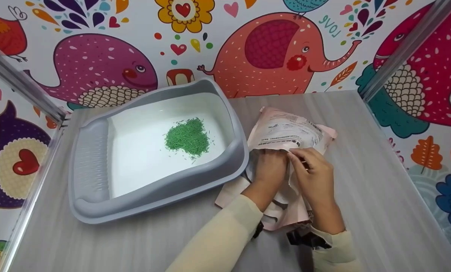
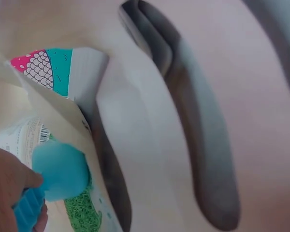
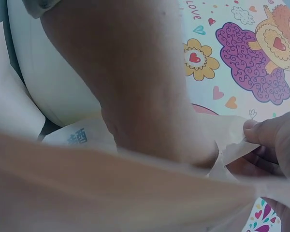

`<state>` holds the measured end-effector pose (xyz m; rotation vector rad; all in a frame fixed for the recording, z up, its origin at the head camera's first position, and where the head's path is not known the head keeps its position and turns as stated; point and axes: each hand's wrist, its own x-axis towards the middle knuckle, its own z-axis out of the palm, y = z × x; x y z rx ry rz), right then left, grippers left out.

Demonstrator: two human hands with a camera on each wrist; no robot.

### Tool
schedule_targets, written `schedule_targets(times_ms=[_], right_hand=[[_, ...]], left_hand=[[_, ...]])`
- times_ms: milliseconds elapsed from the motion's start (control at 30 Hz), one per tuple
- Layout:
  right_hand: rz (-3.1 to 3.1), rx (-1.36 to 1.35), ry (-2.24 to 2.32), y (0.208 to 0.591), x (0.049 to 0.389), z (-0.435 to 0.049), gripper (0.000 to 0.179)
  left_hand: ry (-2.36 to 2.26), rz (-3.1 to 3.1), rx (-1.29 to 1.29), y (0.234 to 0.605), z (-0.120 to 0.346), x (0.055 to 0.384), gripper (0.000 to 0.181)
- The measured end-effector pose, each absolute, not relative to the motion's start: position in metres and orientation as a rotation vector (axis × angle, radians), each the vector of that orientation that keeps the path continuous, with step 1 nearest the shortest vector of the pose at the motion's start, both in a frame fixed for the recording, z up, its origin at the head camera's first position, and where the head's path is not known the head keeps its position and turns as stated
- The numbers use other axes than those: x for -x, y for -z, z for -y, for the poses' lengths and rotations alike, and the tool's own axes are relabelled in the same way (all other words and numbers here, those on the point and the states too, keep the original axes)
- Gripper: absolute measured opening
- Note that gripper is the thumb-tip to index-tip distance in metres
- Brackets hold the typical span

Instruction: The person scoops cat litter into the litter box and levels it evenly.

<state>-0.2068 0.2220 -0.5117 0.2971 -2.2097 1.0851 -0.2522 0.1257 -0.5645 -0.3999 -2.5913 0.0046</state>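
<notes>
A pink-and-white bag (image 1: 282, 130) lies on the table with its mouth towards me. My left hand (image 1: 271, 168) reaches into that mouth, its fingers hidden in the head view. In the left wrist view the same hand grips the ridged handle of a blue scoop (image 2: 63, 169) inside the bag. Green granular material (image 2: 82, 215) shows beside the scoop; whether loose or behind packaging, I cannot tell. My right hand (image 1: 316, 177) pinches the bag's edge at the right of the opening. Left of the bag, a grey litter box (image 1: 240, 155) holds a heap of green pellets (image 1: 188, 138).
Grey table surface (image 1: 376, 181) extends to the right of the bag and in front of the litter box. A wall with cartoon animals (image 1: 270, 56) rises behind, and metal posts (image 1: 402, 53) stand at the table's back corners.
</notes>
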Motion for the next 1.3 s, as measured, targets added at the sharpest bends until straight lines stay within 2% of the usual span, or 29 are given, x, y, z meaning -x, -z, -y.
schedule_targets(times_ms=[600, 933, 1300], right_hand=[[2.219, -0.277, -1.125, 0.512, 0.207, -0.22, 0.011], [2.236, -0.269, -1.115, 0.514, 0.206, -0.22, 0.011], [2.229, -0.281, -1.124, 0.514, 0.208, -0.221, 0.011]], left_hand=[[-0.06, 2.733, 0.374, 0.57, -0.12, 0.246, 0.024], [-0.019, 2.901, 0.428, 0.565, -0.112, 0.238, 0.025], [0.14, 2.768, 0.451, 0.572, -0.097, 0.226, 0.021]])
